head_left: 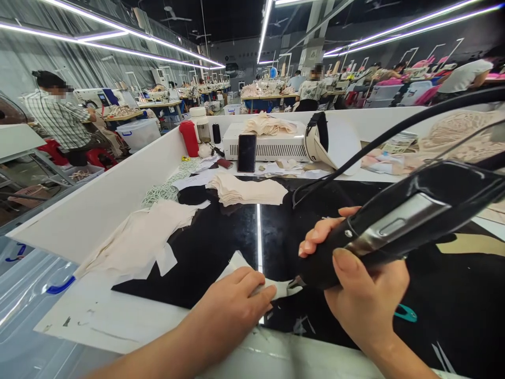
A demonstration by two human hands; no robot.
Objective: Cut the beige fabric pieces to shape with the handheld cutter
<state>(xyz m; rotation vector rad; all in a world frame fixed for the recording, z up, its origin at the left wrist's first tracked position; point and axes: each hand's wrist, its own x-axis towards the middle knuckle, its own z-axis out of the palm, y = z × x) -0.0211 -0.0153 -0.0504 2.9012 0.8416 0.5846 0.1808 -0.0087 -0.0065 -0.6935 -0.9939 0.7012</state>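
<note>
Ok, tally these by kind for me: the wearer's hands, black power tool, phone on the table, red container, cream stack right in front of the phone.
Hands: 2 (left hand, right hand)
Black tool: 1
Phone: 1
Red container: 1
Cream stack: 1
Total: 6

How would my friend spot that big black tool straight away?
Start at the black sheet on the white table and look to its right side. There the right hand grips the tool, a chunky black thing with a silver panel. Unlike the black phone farther back, it's held and has a metal tip.
</note>
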